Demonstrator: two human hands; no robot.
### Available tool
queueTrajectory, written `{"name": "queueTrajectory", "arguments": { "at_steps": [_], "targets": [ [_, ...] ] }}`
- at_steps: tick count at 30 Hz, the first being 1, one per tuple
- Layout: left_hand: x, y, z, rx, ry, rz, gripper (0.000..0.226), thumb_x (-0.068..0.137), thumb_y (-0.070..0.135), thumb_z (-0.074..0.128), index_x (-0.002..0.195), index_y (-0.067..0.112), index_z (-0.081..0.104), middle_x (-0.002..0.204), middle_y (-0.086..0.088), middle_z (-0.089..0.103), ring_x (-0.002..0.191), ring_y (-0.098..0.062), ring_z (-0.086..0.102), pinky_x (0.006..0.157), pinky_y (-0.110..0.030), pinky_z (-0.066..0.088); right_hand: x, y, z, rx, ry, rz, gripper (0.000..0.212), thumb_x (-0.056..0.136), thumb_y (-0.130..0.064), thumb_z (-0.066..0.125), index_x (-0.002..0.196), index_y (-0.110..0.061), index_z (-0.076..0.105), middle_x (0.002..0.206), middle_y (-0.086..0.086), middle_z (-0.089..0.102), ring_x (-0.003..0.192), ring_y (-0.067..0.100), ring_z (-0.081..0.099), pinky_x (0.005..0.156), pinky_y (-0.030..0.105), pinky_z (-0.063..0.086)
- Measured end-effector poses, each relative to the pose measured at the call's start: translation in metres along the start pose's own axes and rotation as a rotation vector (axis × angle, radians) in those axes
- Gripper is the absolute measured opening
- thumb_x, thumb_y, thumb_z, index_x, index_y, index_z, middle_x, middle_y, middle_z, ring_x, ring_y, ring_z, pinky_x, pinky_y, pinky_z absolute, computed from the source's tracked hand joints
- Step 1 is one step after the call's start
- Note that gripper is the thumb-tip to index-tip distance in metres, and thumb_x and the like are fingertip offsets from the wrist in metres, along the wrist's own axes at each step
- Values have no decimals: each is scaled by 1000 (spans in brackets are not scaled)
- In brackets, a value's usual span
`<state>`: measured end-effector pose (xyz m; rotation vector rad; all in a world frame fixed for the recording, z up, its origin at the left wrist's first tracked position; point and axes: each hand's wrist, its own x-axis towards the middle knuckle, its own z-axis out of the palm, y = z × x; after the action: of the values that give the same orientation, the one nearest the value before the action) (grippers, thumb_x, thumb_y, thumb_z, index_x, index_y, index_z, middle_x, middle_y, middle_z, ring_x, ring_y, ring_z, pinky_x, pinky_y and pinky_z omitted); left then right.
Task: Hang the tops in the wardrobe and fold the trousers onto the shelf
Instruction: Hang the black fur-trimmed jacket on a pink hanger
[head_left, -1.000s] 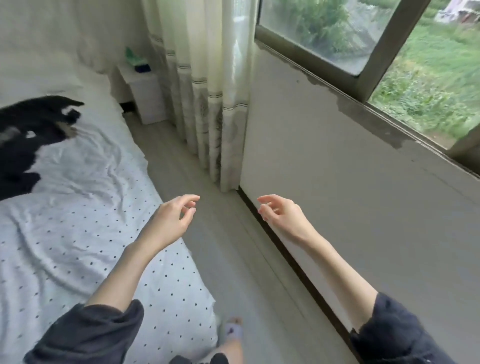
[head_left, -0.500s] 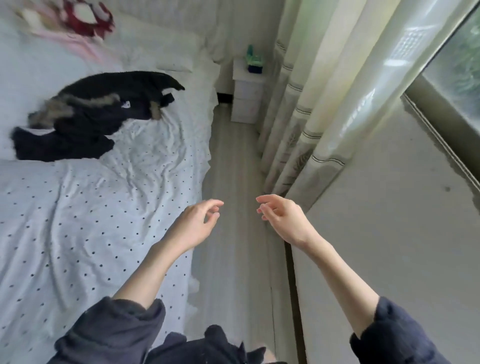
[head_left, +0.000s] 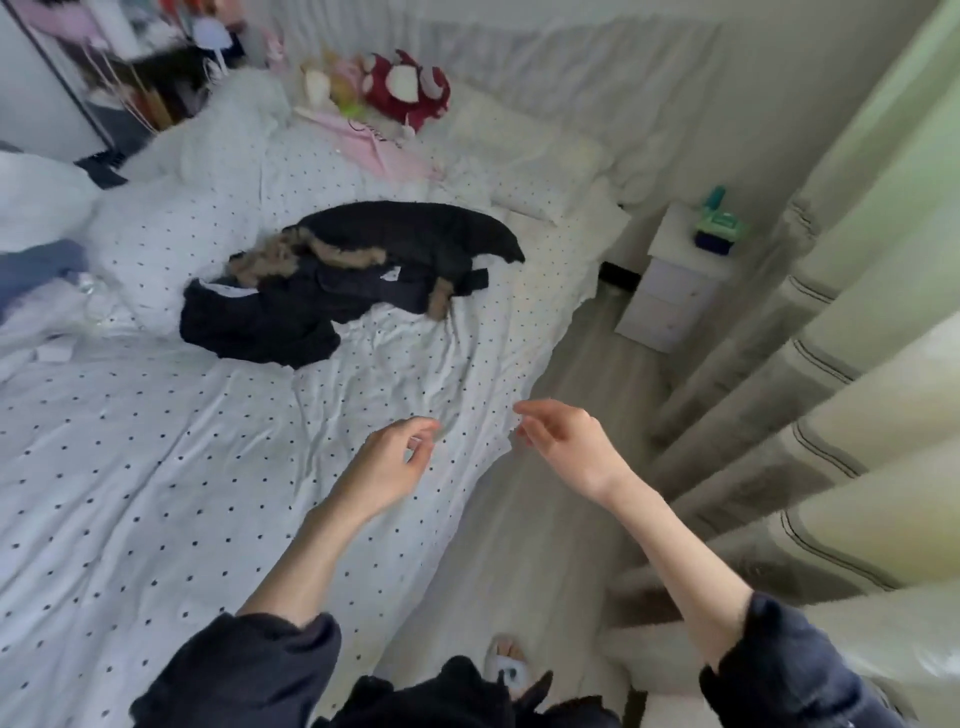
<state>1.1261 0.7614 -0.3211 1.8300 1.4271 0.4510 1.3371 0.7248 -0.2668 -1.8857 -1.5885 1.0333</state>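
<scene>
A heap of dark clothes (head_left: 337, 275), one piece with brown fur trim, lies on the white dotted bed (head_left: 156, 467) toward the pillows. My left hand (head_left: 389, 462) hovers over the bed's near right edge, fingers loosely curled, holding nothing. My right hand (head_left: 561, 441) hangs over the floor strip beside the bed, fingers relaxed and empty. Both hands are well short of the clothes. No wardrobe is in view.
Plush toys (head_left: 400, 88) and a pillow (head_left: 530, 156) sit at the bed's head. A white nightstand (head_left: 675, 270) stands at the far end of the narrow floor strip, with curtains (head_left: 831, 364) along the right. A cluttered rack (head_left: 130, 78) stands at the far left.
My view has swung left from the window wall to the bed, bringing the dark clothes toward the centre. Both hands stay empty and have kept their pose in front of me.
</scene>
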Motion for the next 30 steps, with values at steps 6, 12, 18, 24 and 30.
{"name": "queueTrajectory", "arguments": {
  "at_steps": [6,12,18,24,30],
  "targets": [
    [90,4,-18,-18,81,-154,31,98,17,46,127,17,56,116,1,60,109,-13,55,89,-19,39,131,-9,-28,16,-171,-59,28,98,-16,44,121,-18,59,97,-3,67,87,8,62,76,15,48],
    [188,-46,-38,-52,174,-324,32,99,18,44,129,16,54,130,-3,56,116,-14,52,91,-16,36,280,-24,-5,-37,-311,-100,27,98,-14,44,120,-17,58,96,-1,65,81,13,60,60,5,43],
    [305,-87,-78,-78,152,-428,35,99,17,44,133,12,49,133,-8,54,116,-23,53,94,-25,37,402,-49,27,-196,-390,-145,33,96,-11,42,126,-10,56,109,10,66,88,21,58,80,30,44],
    [417,-152,-91,-145,210,-577,42,99,22,41,140,18,38,130,-9,54,106,-24,57,86,-32,47,556,-56,79,-343,-463,-234,34,99,-19,39,129,-14,52,87,-2,62,72,8,56,70,25,42],
    [495,-231,-72,-11,321,-570,52,99,15,41,148,14,23,151,-6,26,137,-23,29,109,-33,30,690,-36,157,-580,-489,-465,43,97,-27,49,137,-13,44,133,7,49,122,24,47,98,38,40]
  ]
}}
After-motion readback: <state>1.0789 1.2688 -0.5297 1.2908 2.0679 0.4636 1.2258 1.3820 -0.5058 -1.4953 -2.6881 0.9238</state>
